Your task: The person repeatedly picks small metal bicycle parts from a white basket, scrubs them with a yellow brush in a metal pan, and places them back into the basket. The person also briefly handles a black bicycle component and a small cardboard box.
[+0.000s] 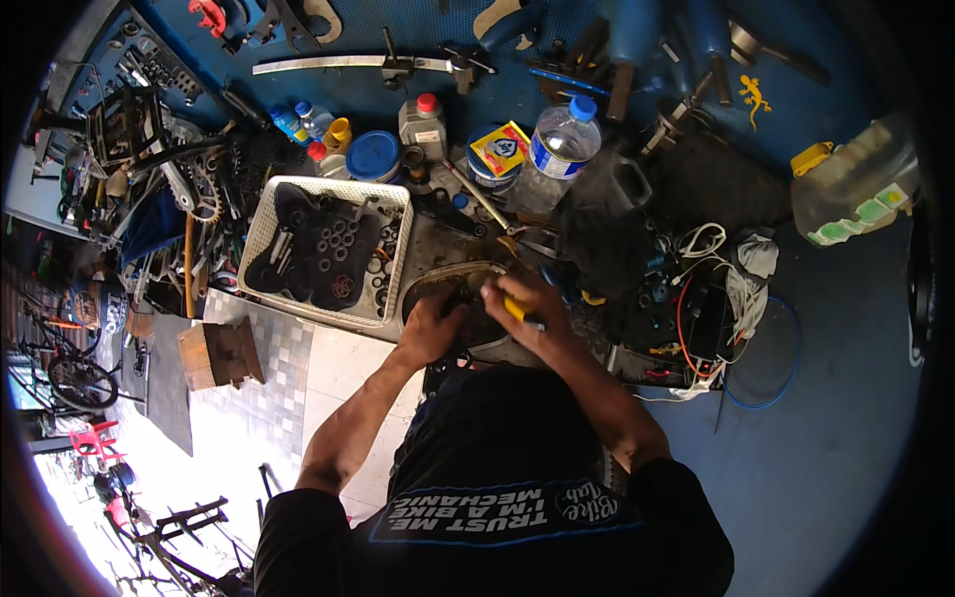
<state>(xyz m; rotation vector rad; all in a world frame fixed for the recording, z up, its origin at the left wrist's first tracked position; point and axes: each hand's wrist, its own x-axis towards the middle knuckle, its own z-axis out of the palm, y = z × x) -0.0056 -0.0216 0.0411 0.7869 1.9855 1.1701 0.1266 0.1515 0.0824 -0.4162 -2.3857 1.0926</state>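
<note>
At the bench's front edge, both hands work over a dark, rounded metal tray [484,267]. My right hand [542,316] is closed around a tool with a yellow handle [519,308] and a dark end; its working tip is hidden. My left hand [430,330] reaches over the tray's left side, fingers curled and thumb toward the middle. Whatever it grips there is too dark to make out. Left of the tray, a white plastic basket [404,239] holds a black liner with several metal rings [338,239] and small parts.
Behind the tray stand a large clear bottle with a blue cap [560,159], a blue-lidded tub [374,156] and a grey bottle with a red cap [424,129]. Pliers [537,239] lie just beyond it. Cables [731,289] tangle at right; bike parts [184,184] crowd the left.
</note>
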